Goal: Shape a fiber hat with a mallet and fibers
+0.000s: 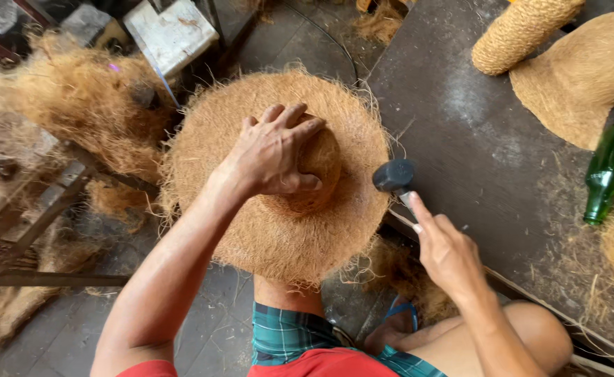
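Note:
A round wide-brimmed hat of brown coconut fibre (265,230) lies in front of me, its brim frayed at the edge. My left hand (275,150) rests spread over the hat's raised crown (324,157) and presses on it. My right hand (446,251) grips the handle of a small hammer with a dark rubber head (393,174). The hammer head hovers just beside the hat's right brim, at the edge of the dark work board (474,153).
Two more woven fibre pieces lie at the top right: a cone-shaped one (520,31) and a hat shape (579,73). A green glass bottle (610,171) lies beside them. Loose fibre heaps (77,105) and wooden slats fill the left. My bent knees are below.

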